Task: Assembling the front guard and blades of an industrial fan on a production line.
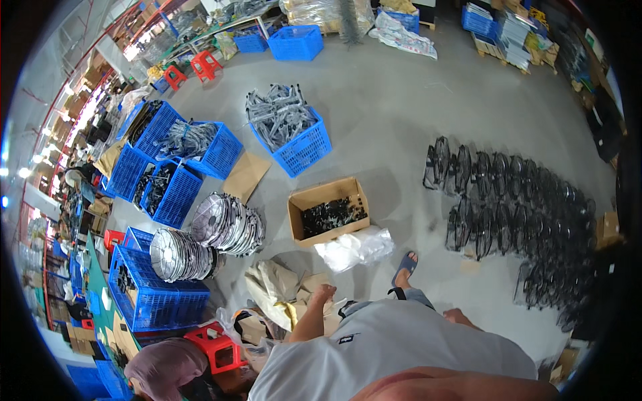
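My left hand [326, 292] is beside my body with its fingers curled in, and nothing shows in it. It is above brown wrapping paper [271, 284] on the floor, nearest to an open cardboard box [294, 224]. Small black parts [334, 215] lie inside that box. A clear plastic bag [358, 248] rests against the box's near side. My right hand [457, 317] shows only in part past my grey shirt, away from any object; its fingers are too hidden to read.
Blue crates [301, 150] with bagged parts stand ahead and left. Stacks of round wire fan guards [231, 224] stand left of the box. Rows of black fans [495, 177] fill the right floor. A person [167, 366] is at lower left by a red stool [224, 351].
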`<state>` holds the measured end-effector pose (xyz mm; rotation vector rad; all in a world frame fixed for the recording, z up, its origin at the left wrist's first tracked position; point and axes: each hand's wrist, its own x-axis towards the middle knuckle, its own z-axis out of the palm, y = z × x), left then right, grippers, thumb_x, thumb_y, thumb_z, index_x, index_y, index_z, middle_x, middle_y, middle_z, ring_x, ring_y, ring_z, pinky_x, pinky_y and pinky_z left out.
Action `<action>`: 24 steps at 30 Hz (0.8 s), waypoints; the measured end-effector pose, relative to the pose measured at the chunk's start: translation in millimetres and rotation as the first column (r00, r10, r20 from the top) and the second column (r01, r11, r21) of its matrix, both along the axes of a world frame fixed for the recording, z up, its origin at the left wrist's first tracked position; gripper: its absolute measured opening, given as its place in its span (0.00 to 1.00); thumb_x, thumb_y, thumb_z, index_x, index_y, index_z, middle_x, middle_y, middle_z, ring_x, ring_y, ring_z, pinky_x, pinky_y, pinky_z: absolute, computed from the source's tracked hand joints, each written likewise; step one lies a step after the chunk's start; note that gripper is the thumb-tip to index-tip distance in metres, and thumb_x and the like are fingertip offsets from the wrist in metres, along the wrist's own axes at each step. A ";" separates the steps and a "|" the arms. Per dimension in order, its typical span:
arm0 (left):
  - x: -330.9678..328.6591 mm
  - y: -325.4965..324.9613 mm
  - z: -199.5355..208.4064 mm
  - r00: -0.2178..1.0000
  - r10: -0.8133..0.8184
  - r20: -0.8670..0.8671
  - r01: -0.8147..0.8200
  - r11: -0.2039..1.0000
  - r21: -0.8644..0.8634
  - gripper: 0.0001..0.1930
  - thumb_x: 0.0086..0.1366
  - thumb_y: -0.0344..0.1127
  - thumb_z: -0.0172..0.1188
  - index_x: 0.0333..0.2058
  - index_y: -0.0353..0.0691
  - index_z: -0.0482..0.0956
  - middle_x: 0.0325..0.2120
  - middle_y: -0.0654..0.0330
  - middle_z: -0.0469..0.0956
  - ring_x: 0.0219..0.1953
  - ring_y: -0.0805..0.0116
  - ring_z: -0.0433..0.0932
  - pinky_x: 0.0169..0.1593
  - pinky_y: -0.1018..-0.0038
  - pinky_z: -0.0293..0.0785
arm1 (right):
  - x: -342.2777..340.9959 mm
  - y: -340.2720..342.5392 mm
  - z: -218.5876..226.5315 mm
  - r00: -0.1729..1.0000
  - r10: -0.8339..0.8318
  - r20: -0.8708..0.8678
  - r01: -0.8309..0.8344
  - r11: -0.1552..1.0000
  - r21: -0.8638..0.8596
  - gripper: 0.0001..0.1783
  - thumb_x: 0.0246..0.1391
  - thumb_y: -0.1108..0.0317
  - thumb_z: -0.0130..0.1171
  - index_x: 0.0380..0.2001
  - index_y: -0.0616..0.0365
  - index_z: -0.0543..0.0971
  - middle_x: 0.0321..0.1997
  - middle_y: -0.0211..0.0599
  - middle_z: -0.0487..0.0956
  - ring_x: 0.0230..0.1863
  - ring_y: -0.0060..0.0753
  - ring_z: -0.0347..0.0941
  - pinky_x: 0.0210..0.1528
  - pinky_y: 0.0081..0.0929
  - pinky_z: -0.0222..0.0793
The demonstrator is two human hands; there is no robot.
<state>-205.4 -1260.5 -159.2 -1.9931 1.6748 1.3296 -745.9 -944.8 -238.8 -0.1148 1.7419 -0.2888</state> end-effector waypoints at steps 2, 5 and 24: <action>-38.6 -8.4 -8.8 1.000 -0.006 0.008 0.005 0.990 0.142 0.18 0.61 0.48 0.59 0.41 0.42 0.85 0.30 0.58 0.85 0.26 0.67 0.83 0.36 0.71 0.81 | -47.3 2.9 9.7 0.967 -0.094 0.238 0.134 0.979 -0.154 0.13 0.53 0.55 0.54 0.31 0.52 0.79 0.29 0.46 0.76 0.28 0.42 0.73 0.28 0.35 0.68; -101.0 -23.3 -1.1 0.985 0.175 0.004 -0.162 0.901 0.402 0.27 0.65 0.58 0.48 0.36 0.39 0.84 0.40 0.51 0.83 0.34 0.60 0.84 0.45 0.65 0.80 | -114.1 -28.1 5.6 0.865 -0.131 0.485 0.288 0.920 -0.266 0.10 0.53 0.56 0.52 0.30 0.49 0.75 0.28 0.43 0.71 0.28 0.41 0.69 0.25 0.33 0.64; -208.4 -210.4 -64.1 0.997 -0.067 0.029 0.056 0.953 0.296 0.26 0.63 0.62 0.55 0.32 0.43 0.87 0.29 0.54 0.85 0.30 0.58 0.84 0.40 0.65 0.80 | -240.2 -373.2 15.1 0.992 -0.089 0.085 0.104 0.975 -0.194 0.11 0.60 0.59 0.55 0.32 0.53 0.78 0.27 0.39 0.78 0.28 0.38 0.77 0.28 0.36 0.71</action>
